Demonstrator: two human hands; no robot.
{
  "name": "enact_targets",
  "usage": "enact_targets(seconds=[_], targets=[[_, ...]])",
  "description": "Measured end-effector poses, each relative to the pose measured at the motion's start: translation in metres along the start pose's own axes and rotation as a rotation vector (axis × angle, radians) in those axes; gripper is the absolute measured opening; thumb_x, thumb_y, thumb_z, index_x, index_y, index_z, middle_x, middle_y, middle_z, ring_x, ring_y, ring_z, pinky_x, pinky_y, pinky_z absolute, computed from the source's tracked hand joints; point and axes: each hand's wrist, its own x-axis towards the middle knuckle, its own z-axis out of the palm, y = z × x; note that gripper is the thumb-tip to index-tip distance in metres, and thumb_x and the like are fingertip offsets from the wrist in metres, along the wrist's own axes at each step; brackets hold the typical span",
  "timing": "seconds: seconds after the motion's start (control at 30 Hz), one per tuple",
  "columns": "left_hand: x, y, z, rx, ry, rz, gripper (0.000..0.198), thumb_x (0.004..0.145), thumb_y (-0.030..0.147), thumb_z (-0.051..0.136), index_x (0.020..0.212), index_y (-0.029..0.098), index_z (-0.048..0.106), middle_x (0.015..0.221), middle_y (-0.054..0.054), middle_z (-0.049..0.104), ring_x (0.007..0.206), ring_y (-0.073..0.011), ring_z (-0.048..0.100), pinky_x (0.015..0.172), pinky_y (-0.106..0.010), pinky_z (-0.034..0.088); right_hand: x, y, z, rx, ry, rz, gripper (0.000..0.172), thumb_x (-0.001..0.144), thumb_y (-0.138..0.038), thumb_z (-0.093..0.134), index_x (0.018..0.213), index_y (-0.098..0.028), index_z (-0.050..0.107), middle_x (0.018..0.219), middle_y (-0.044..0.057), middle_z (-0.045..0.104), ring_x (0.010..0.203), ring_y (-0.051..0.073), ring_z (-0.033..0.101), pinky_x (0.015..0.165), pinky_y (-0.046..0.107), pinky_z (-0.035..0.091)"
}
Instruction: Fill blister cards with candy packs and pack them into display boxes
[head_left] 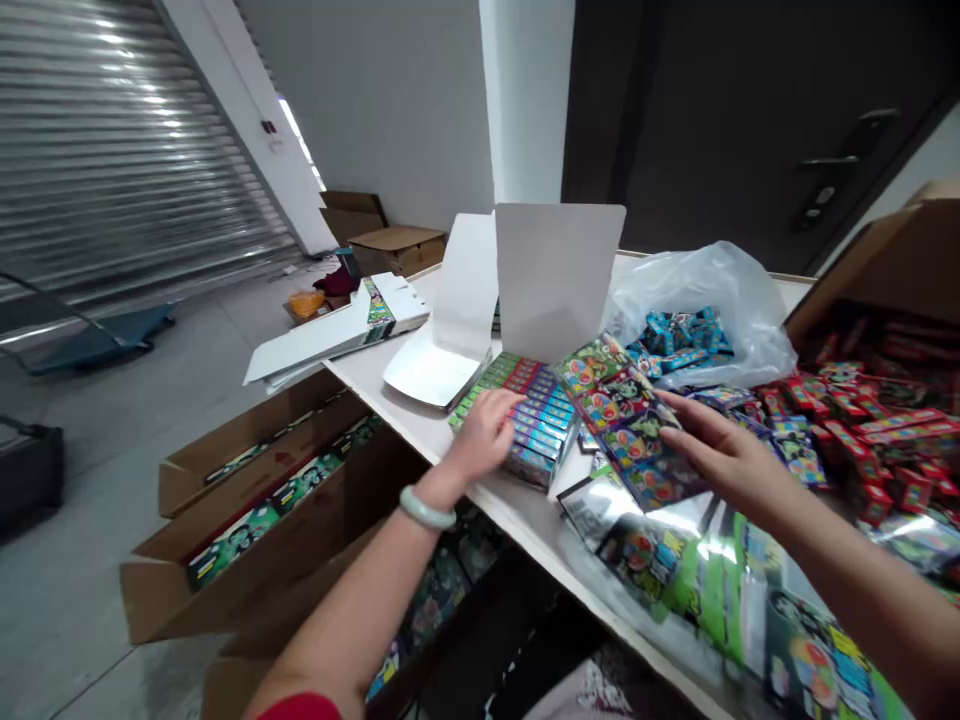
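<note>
A white-lidded display box (536, 470) stands on the table with its lid raised. Rows of small packs (540, 400) in green, red, purple and blue fill it. My left hand (486, 432) lies at its near left side, fingers curled against the box and packs; the fingertips are partly hidden. My right hand (712, 445) pinches the right edge of a flat colourful printed sheet (619, 425) between thumb and fingers. This sheet is tilted just right of the box, with its green, red, purple and dark blue sections facing me.
Another white box (439, 370) stands open behind. White flattened cartons (315, 345) overhang the table's left edge. A clear bag (739, 310) contains blue packs; red packs (877, 430) heap up at right. Plastic-wrapped printed packaging (675, 570) covers the near right. Cardboard cartons (161, 570) stand below left.
</note>
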Motion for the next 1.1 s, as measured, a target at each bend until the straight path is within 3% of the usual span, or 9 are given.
enact_targets(seconds=[0.1, 0.2, 0.37, 0.6, 0.73, 0.87, 1.1], targets=[[0.024, -0.051, 0.001, 0.062, -0.076, -0.047, 0.021, 0.086, 0.013, 0.046, 0.096, 0.016, 0.063, 0.097, -0.010, 0.062, 0.098, -0.0251, 0.056, 0.092, -0.045, 0.047, 0.029, -0.009, 0.014, -0.173, -0.007, -0.165, 0.053, 0.082, -0.040, 0.060, 0.132, -0.025, 0.053, 0.128, 0.007, 0.062, 0.115, 0.027, 0.059, 0.099, 0.045, 0.047], [0.033, -0.069, 0.008, 0.106, -0.139, -0.052, 0.011, 0.086, 0.019, 0.053, 0.087, 0.017, 0.064, 0.089, -0.008, 0.060, 0.091, -0.0241, 0.055, 0.087, -0.043, 0.048, 0.051, -0.014, 0.033, -0.327, 0.004, -0.309, 0.048, 0.087, -0.034, 0.053, 0.133, -0.023, 0.051, 0.126, 0.007, 0.063, 0.114, 0.025, 0.060, 0.100, 0.044, 0.046], [0.034, -0.067, 0.011, 0.130, -0.178, -0.046, 0.013, 0.086, 0.020, 0.054, 0.092, 0.017, 0.064, 0.097, -0.010, 0.062, 0.097, -0.0253, 0.054, 0.092, -0.042, 0.045, 0.081, -0.016, 0.061, -0.531, 0.071, -0.529, 0.048, 0.087, -0.024, 0.049, 0.135, -0.021, 0.049, 0.130, 0.009, 0.060, 0.119, 0.025, 0.056, 0.102, 0.041, 0.044], [0.031, -0.065, 0.008, 0.134, -0.192, -0.063, 0.015, 0.089, 0.023, 0.050, 0.090, 0.019, 0.064, 0.087, -0.009, 0.064, 0.099, -0.0268, 0.055, 0.091, -0.043, 0.045, 0.108, -0.005, 0.097, -0.580, 0.032, -0.738, 0.054, 0.089, -0.017, 0.045, 0.142, -0.022, 0.039, 0.130, 0.010, 0.059, 0.117, 0.024, 0.057, 0.096, 0.040, 0.049], [0.027, -0.067, 0.010, 0.135, -0.173, -0.069, 0.017, 0.089, 0.026, 0.051, 0.097, 0.019, 0.064, 0.104, -0.012, 0.063, 0.111, -0.0295, 0.052, 0.095, -0.046, 0.043, 0.111, 0.002, 0.105, -0.618, -0.052, -0.832, 0.050, 0.091, -0.014, 0.040, 0.140, -0.025, 0.039, 0.128, 0.009, 0.060, 0.112, 0.022, 0.059, 0.093, 0.038, 0.050], [0.026, -0.068, 0.008, 0.120, -0.169, -0.057, 0.020, 0.089, 0.027, 0.052, 0.103, 0.019, 0.064, 0.117, -0.013, 0.060, 0.119, -0.0302, 0.048, 0.100, -0.046, 0.042, 0.114, 0.002, 0.107, -0.625, -0.074, -0.843, 0.048, 0.093, -0.016, 0.039, 0.140, -0.026, 0.040, 0.125, 0.009, 0.061, 0.110, 0.022, 0.060, 0.091, 0.038, 0.050], [0.026, -0.067, 0.005, 0.094, -0.178, -0.040, 0.017, 0.089, 0.027, 0.054, 0.096, 0.018, 0.066, 0.111, -0.012, 0.064, 0.115, -0.0303, 0.051, 0.099, -0.046, 0.043, 0.115, 0.000, 0.109, -0.607, -0.052, -0.779, 0.047, 0.092, -0.017, 0.042, 0.138, -0.024, 0.043, 0.126, 0.009, 0.062, 0.113, 0.022, 0.060, 0.092, 0.036, 0.050]])
